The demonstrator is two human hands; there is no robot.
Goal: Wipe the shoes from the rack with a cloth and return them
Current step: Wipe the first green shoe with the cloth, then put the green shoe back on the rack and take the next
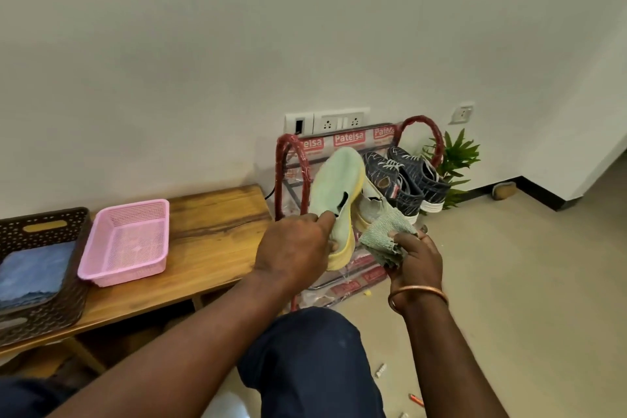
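Fingers [320,220]: L hand [291,244] clamps shoe [339,187] heel, toe up-away; R hand [417,258] pinches cloth [386,234] just right of heel.

A basket [20,231] and tray [122,276] sit side by side on the bench [220,224] — right of it the rack [344,138], sneakers [407,180] on top, plant [458,153] at its right.

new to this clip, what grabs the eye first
At centre, the left hand grips a pale green slip-on shoe with a yellow sole before the red shoe rack. The right hand holds a grey-green cloth beside it. A pink plastic basket sits on the wooden bench at left.
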